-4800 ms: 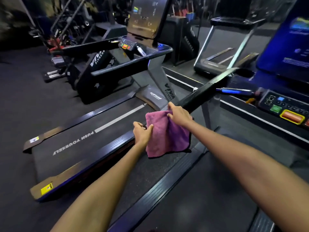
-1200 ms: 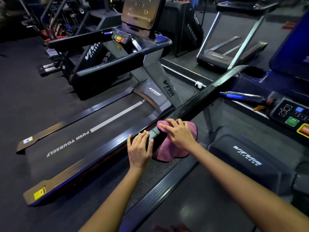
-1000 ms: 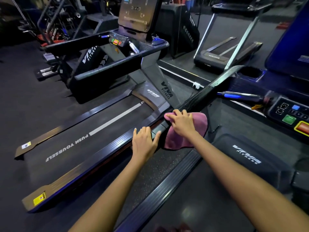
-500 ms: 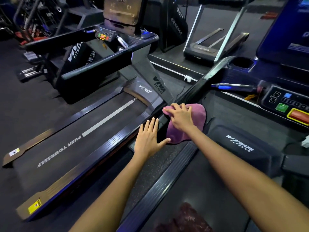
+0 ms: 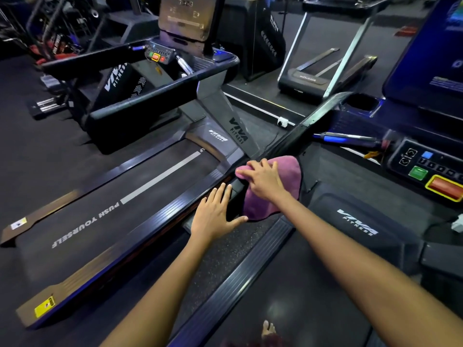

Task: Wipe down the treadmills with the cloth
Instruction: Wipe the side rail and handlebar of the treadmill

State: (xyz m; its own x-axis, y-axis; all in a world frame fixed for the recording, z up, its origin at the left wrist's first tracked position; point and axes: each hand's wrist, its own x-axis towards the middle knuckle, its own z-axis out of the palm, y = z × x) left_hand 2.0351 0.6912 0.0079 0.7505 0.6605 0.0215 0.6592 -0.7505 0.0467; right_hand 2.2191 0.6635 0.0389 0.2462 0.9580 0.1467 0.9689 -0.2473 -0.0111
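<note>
Nearest you, your left hand [image 5: 217, 214] lies flat with fingers spread on the lower end of the long black treadmill handrail [image 5: 295, 139], holding nothing. Just beyond it, your right hand [image 5: 263, 179] presses the purple microfibre cloth [image 5: 283, 182] onto that rail, fingers fairly straight. From there the rail's long axis climbs away up and right toward the dark console with green and red buttons [image 5: 431, 169], so I judge your right hand, already on the cloth, should lead the stroke.

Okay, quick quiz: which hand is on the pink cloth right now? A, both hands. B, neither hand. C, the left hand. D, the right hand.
D: the right hand presses the pink cloth onto the handrail, while the left hand lies flat beside it.
</note>
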